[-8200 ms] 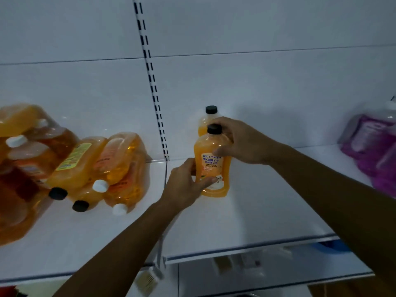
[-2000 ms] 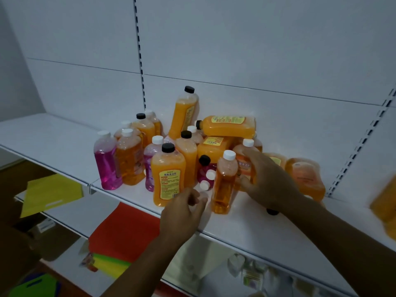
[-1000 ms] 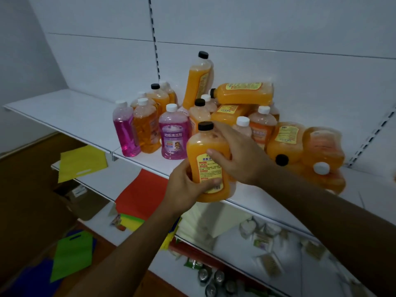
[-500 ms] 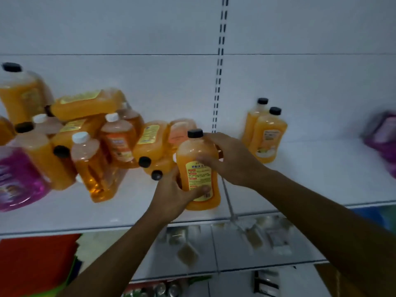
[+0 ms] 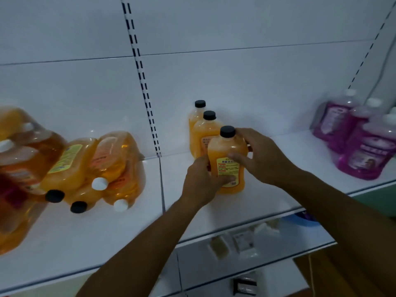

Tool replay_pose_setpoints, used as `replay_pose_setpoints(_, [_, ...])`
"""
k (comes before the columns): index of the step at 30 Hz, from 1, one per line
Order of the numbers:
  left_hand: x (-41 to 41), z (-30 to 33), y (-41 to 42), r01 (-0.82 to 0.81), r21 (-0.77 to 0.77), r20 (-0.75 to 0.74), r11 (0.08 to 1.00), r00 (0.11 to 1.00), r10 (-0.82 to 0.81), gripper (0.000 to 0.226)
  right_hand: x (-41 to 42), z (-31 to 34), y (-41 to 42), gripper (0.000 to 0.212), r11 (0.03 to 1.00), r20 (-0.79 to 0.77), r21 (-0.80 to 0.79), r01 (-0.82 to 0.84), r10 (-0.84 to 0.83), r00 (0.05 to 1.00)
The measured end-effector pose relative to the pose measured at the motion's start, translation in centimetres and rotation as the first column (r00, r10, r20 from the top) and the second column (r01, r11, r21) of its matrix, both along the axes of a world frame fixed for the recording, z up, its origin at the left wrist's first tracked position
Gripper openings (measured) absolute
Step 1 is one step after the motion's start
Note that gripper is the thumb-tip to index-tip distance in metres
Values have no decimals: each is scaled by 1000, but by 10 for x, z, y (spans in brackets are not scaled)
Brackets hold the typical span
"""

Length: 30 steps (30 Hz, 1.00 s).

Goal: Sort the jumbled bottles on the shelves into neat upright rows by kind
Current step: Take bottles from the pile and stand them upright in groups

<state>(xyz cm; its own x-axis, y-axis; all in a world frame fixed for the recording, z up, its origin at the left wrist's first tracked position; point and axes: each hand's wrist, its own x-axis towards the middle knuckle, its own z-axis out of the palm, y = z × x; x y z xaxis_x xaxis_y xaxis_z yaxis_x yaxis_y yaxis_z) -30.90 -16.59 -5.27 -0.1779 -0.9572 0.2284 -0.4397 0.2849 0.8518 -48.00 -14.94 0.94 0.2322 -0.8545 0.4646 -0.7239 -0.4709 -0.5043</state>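
Your left hand (image 5: 201, 181) is wrapping around the lower left side of an orange bottle with a black cap (image 5: 227, 159), its thumb lying across the bottom of the yellow label. Your right hand (image 5: 260, 156) is curling over the bottle's right shoulder, with the fingers pressing on the front just above the label. Between the two hands the bottle is standing upright, its base looking set on the white shelf (image 5: 252, 202), though your left hand is hiding part of that edge.

Just behind your hands, two more black-capped orange bottles are lining up toward the back wall: the nearer one (image 5: 203, 133) is standing right behind the held bottle, and the farther one (image 5: 196, 115) is standing just behind that, close to the wall panel. All three are upright and forming a single row.

Well off to the left of your left hand, past the slotted upright (image 5: 145, 97), a heap of orange bottles (image 5: 85, 166) is lying on its side, black and white caps pointing toward you. Further left the pile is blurring out at the frame edge.

Well off to the right of your right hand, several purple bottles with white caps (image 5: 364, 138) are standing grouped near the shelf's far end.

Below your forearms, a lower shelf (image 5: 246, 260) is showing some small pale packets, too blurred to make out.
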Motion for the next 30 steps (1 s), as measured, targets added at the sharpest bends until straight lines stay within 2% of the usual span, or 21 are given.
replay_pose_setpoints(3, [-25,1,-10,-15,-22,-5,1000,1000,15,56,-25,-3,-14,49,999,13,3,35,-35,999])
replay_pose_setpoints(8, [-37,5,-21,-82,-72,83,994,993,88,50,-41,-5,-32,49,999,63,-9,36,-36,997])
replay_pose_setpoints(16, [-18,0,-20,-153,-128,146,980,974,171,49,-26,-13,-41,51,1000,119,1,-18,18,993])
replay_pose_setpoints(21, [5,-4,-12,-156,-101,175,983,969,172,55,-10,-12,-39,58,1000,75,-16,-19,21,997])
replay_pose_setpoints(23, [19,-5,-7,-169,-102,210,980,960,187,55,-1,-10,-36,68,995,84,-99,28,-20,996])
replay_pose_setpoints(26, [46,-4,4,-197,-119,234,973,947,220,53,19,2,-30,71,931,39,-352,99,-91,995])
replay_pose_setpoints(28, [67,-3,12,-199,-124,225,972,949,223,46,40,10,-26,68,874,20,-482,68,-66,998])
replay_pose_setpoints(30, [89,-2,19,-200,-140,207,970,952,226,38,67,14,-22,65,862,-12,-507,4,-11,1000])
